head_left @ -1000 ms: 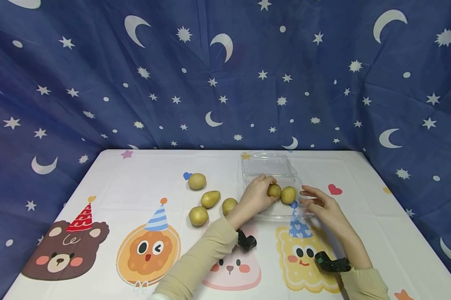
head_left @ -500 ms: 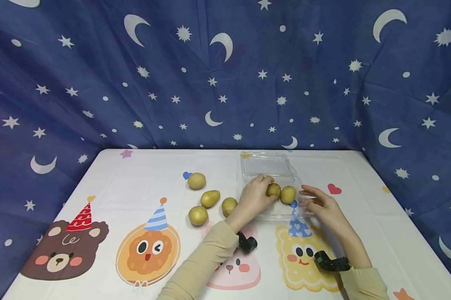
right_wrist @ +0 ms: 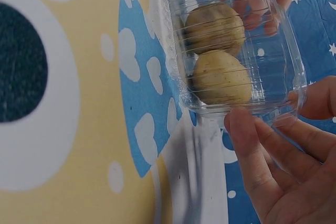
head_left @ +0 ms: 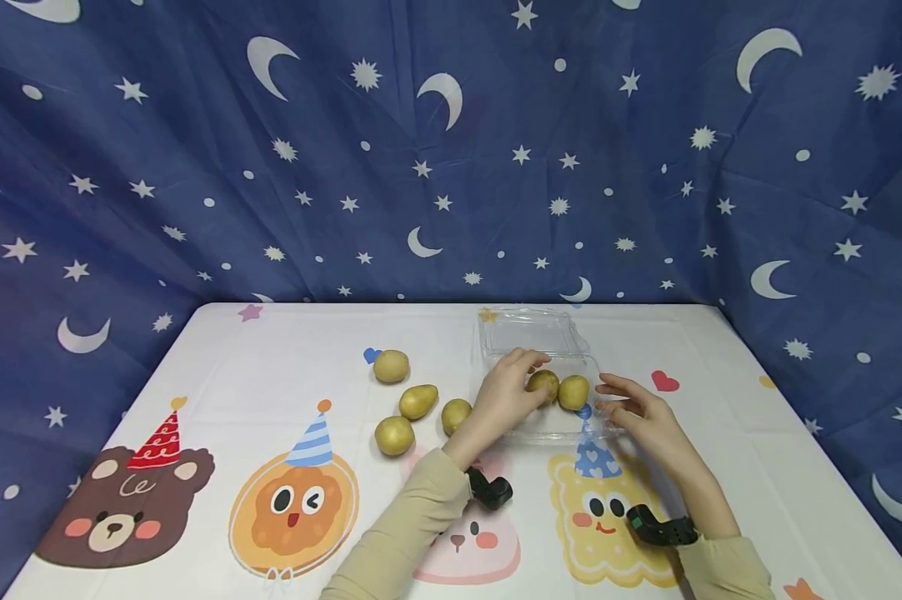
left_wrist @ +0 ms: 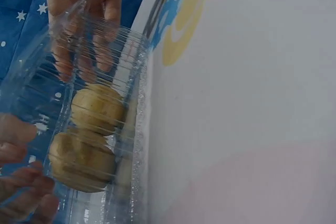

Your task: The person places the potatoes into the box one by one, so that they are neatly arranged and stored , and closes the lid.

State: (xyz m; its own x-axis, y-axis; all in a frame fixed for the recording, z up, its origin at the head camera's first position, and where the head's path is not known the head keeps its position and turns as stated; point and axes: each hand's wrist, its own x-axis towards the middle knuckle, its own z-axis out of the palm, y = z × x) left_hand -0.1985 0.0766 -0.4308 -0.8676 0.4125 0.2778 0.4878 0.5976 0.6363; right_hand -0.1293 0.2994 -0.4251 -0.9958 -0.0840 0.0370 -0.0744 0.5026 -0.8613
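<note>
A clear plastic clamshell box (head_left: pixel 544 436) lies on the table with its lid (head_left: pixel 529 335) folded back. Inside it, side by side, sit two potatoes: the left potato (head_left: pixel 543 385) and the right potato (head_left: pixel 573 392). My left hand (head_left: pixel 505 396) reaches over the box's left side, fingers spread at the left potato; in the left wrist view its fingers (left_wrist: pixel 26 192) show a gap from it. At the box's right end is my right hand (head_left: pixel 642 412), its relaxed fingers (right_wrist: pixel 244 135) resting against the end wall in the right wrist view.
Left of the box, several loose potatoes lie on the table: a rear potato (head_left: pixel 391 366), a pear-shaped one (head_left: pixel 418 402), a front one (head_left: pixel 394 436) and one beside the left wrist (head_left: pixel 455 415). A blue star-printed curtain (head_left: pixel 331 167) hangs behind the table (head_left: pixel 271 375).
My left hand's fingers have loosened and lifted slightly off the left potato, which stays in the box. The right hand keeps its place, and the head view has tilted slightly.
</note>
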